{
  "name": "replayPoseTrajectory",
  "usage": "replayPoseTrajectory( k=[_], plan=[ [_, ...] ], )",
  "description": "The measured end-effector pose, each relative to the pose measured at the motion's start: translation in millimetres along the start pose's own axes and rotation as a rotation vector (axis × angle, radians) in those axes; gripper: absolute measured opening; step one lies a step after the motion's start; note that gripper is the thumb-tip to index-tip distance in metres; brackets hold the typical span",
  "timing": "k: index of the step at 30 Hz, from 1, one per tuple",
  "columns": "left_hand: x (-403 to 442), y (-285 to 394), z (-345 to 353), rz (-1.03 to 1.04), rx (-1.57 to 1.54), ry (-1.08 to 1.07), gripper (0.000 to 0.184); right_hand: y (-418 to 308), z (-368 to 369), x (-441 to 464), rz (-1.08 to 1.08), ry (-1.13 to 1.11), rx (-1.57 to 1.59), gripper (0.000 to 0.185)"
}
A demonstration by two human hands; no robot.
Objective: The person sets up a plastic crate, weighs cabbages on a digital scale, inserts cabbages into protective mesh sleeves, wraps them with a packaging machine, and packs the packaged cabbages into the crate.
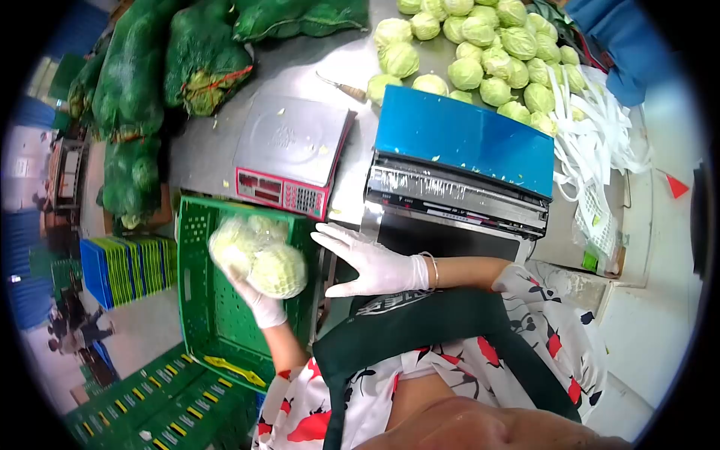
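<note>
My left hand (253, 297), in a white glove, holds a clear-wrapped pack of cabbages (276, 268) over the green plastic crate (196, 300). A pale netting pattern shows on the front cabbage. The fingers are partly hidden behind the pack. My right hand (379, 266), also gloved, is stretched out with its fingers apart and holds nothing. It is nearest to the blue-topped wrapping machine (461, 142) and its dark front plate (435, 238). Beyond the crate sits a weighing scale (289, 142) with a red-edged keypad.
Loose cabbages (495, 60) cover the back of the metal table (307, 56), near a small knife (349, 90). White net sleeves (596, 142) hang at the right. Full green net sacks (131, 67) lie at the left. Stacked blue and green baskets (127, 270) stand on the floor.
</note>
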State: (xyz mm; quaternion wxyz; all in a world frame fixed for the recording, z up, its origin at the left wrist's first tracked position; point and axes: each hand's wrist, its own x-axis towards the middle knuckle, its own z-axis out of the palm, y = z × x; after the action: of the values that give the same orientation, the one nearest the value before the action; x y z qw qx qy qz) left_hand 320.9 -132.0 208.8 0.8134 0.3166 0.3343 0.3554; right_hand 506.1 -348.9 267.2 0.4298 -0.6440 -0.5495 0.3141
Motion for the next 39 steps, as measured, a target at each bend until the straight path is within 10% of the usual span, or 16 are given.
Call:
replayPoseTrajectory(
  k=[10, 13, 15, 17, 20, 26, 30, 39],
  plan=[
    [105, -48, -219, -0.393, 0.286, 0.213, 0.074, 88, -150, -54, 0.452, 0.686, 0.415, 0.029],
    [108, -63, -210, -0.513, 0.214, 0.082, 0.079, 123, -203, -64, 0.537, 0.774, 0.326, 0.033],
    [83, -30, -137, -0.557, 0.227, 0.529, 0.080, 158, -247, -65, 0.511, 0.783, 0.158, 0.035],
    [108, -16, -175, -0.356, 0.557, 0.351, 0.097, 193, -288, -49, 0.572, 0.817, 0.047, 0.046],
    [136, -6, -31, 0.551, 1.338, 0.422, 0.073, 272, -331, -8, 0.738, 0.685, -0.287, 0.080],
    [233, -116, 235, 0.601, 1.335, -0.588, 0.061, 357, -328, 65, 0.783, 0.152, -0.450, 0.097],
    [300, -219, 320, 0.706, 1.618, -1.120, 0.081, 363, -355, 54, 0.927, 0.179, 0.509, 0.082],
    [312, -259, 337, 0.371, 1.907, -1.165, 0.088, 298, -369, 32, 0.504, 0.379, 1.248, 0.050]
  ],
)
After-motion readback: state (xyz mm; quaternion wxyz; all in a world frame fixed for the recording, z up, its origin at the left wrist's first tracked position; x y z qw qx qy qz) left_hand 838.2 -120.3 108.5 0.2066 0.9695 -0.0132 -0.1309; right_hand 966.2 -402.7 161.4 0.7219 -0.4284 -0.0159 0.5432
